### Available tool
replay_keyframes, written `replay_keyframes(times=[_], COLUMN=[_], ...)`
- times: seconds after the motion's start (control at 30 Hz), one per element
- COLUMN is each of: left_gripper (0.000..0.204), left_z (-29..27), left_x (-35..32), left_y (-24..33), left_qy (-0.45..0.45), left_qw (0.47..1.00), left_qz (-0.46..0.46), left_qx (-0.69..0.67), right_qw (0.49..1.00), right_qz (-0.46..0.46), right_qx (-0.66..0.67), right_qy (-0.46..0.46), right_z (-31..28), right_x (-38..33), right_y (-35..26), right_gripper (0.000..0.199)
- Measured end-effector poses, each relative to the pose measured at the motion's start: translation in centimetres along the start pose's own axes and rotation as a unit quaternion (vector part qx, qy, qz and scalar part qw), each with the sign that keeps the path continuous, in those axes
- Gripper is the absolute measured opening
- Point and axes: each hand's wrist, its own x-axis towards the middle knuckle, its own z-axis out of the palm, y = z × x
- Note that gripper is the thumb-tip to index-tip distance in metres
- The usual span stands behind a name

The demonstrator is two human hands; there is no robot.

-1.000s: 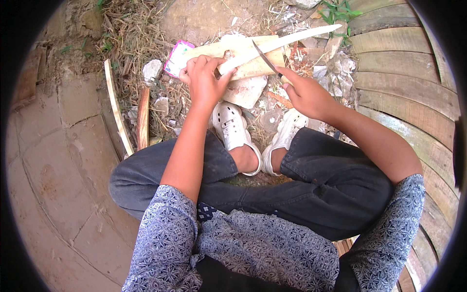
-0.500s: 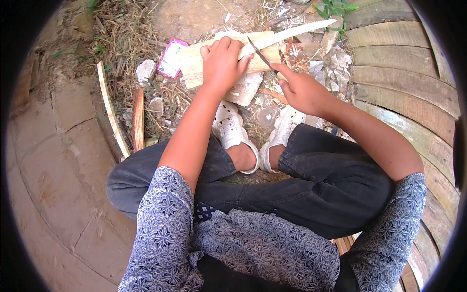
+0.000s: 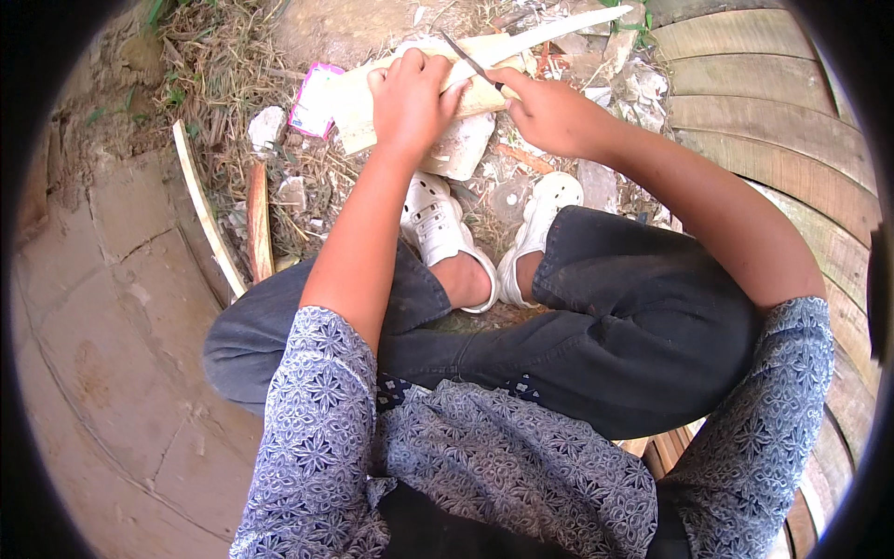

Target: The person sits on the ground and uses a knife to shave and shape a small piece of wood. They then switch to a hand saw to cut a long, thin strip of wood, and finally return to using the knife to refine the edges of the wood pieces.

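A long, pale wooden strip [image 3: 568, 25], tapering to a point at its far right end, lies slantwise over a broad pale wooden block [image 3: 354, 116]. My left hand [image 3: 408, 102] is closed around the strip's near end and presses it on the block. In my right hand [image 3: 554, 114] is a knife [image 3: 466, 59], its handle mostly hidden in the fingers. The dark, narrow blade crosses the strip just right of my left thumb, its tip pointing away and to the left.
A pink-edged white packet [image 3: 317, 101] lies left of the block. Further left are a curved pale strip [image 3: 200, 200], a reddish-brown stick [image 3: 259, 219] and a white stone [image 3: 266, 128]. Wooden slats [image 3: 745, 116] run along the right. My white clogs [image 3: 435, 219] stand below the block.
The whole view has shifted slightly, so things sit higher in it. The knife has moved a little away and leftward, its blade nearer my left hand. Both grips are unchanged.
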Motion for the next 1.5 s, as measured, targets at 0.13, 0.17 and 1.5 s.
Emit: replay_keyframes(times=[0.13, 0.17, 1.5], left_gripper=[0.03, 0.03, 0.038], left_z=[-0.1, -0.1, -4.1], left_x=[0.0, -0.1, -2.9], left_y=[-0.2, -0.2, -3.8], left_qy=[-0.007, -0.004, -0.077], left_qw=[1.0, 1.0, 0.978], left_qz=[0.002, 0.0, 0.087], left_qx=[-0.012, -0.015, 0.172], right_qw=[0.999, 0.999, 0.641], right_qz=[-0.014, -0.018, 0.667], right_qx=[-0.027, -0.027, 0.002], right_qy=[0.032, 0.04, 0.378], right_z=[0.8, 1.0, 26.7], right_x=[0.4, 0.4, -43.5], right_y=[1.0, 1.0, 14.6], right_gripper=[0.046, 0.046, 0.052])
